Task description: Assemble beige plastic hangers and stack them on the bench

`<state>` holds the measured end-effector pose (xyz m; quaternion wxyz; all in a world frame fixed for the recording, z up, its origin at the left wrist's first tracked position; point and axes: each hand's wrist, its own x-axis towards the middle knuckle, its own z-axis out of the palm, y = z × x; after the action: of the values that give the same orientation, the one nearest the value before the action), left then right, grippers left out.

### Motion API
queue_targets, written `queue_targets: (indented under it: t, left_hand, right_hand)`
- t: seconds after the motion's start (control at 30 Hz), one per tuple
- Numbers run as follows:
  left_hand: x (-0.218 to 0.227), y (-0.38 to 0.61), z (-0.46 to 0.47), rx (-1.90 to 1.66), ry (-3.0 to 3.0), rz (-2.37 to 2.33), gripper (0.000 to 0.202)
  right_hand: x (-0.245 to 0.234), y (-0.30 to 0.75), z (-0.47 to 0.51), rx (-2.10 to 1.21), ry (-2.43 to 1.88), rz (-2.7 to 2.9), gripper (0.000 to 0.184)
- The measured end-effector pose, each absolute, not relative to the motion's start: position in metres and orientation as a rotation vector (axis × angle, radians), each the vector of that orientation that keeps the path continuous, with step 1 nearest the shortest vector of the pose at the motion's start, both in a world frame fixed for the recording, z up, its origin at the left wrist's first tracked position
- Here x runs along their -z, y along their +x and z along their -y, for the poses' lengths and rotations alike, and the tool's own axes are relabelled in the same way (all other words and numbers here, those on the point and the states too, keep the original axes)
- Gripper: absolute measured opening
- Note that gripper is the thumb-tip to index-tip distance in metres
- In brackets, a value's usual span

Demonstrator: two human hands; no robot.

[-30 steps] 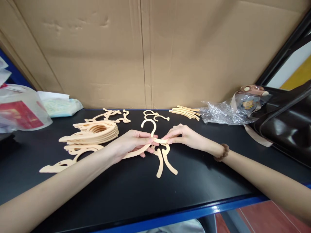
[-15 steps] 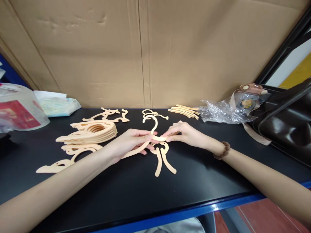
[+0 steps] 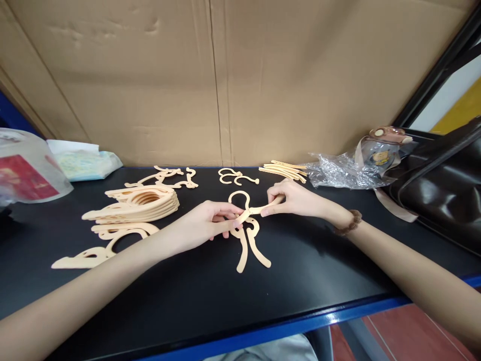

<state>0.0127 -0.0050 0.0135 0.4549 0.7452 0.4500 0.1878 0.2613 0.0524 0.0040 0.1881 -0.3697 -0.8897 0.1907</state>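
Both of my hands meet over the middle of a black table [image 3: 180,301]. My left hand [image 3: 205,223] pinches a pale peach plastic hanger piece with a hook [image 3: 240,198] at its joint. My right hand [image 3: 295,198] pinches a curved peach arm piece [image 3: 263,208] whose end meets that joint. Two more curved arm pieces [image 3: 250,245] lie flat on the table just under my hands.
A stack of peach hangers [image 3: 139,203] lies left, with loose hanger parts [image 3: 97,250] in front and more [image 3: 169,178] behind. Hook pieces [image 3: 235,176] and thin strips [image 3: 285,171] lie at the back. Crumpled clear plastic [image 3: 338,173], a dark bag [image 3: 443,185] right, plastic packets [image 3: 30,173] left, cardboard wall behind.
My right hand has moved up and to the right with the arm piece. The hooked piece in my left hand has turned, so the hook now sits between my hands.
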Motion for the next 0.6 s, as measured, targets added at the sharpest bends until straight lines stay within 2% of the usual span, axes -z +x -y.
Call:
queue_targets:
  t: [0.23,0.4,0.6]
  left_hand:
    - [-0.013,0.010,0.005,-0.621,2.014,-1.213,0.032]
    - [-0.007,0.009,0.004,-0.675,2.156,-1.319,0.029]
    - [-0.007,0.010,0.005,-0.671,2.248,-1.416,0.028]
  right_hand:
    - [-0.005,0.269,-0.056,-0.180,-1.310,2.537,0.061]
    - [-0.007,0.270,-0.051,-0.220,-1.330,2.636,0.059]
    - [-0.008,0.268,-0.046,-0.118,-1.253,2.706,0.060]
